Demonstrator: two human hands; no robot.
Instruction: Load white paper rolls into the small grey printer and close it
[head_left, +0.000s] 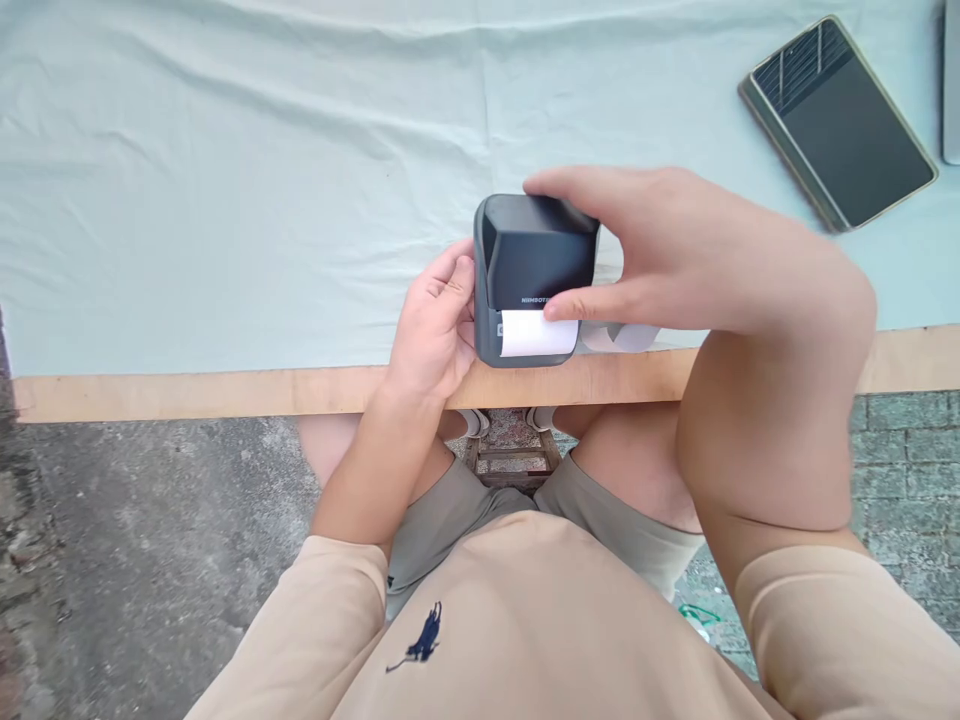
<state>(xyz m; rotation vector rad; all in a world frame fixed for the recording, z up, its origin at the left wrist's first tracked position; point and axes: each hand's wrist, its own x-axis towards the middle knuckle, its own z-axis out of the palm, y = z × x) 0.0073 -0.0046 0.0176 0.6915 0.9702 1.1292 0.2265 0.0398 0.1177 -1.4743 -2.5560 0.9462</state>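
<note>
A dark grey label printer (pixel 540 260) with "NIIMBOT" lettering is held near the table's front edge. White label paper (pixel 529 335) curves out of its front slot. My left hand (pixel 439 315) grips the printer's left side, its thumb bent against the casing. Across the printer's right side reaches my right hand (pixel 637 245), fingers on the top rear edge and thumb at the front by the paper. Partly hidden under the right hand, a loose curl of white paper (pixel 637 336) lies on the table right of the printer.
A pale green cloth (pixel 240 200) covers the table, whose bare wooden edge (pixel 187 393) runs along the front. At the back right lies a tablet or phone in a case (pixel 855 130). A grey object (pixel 951 90) is cut off at the right border.
</note>
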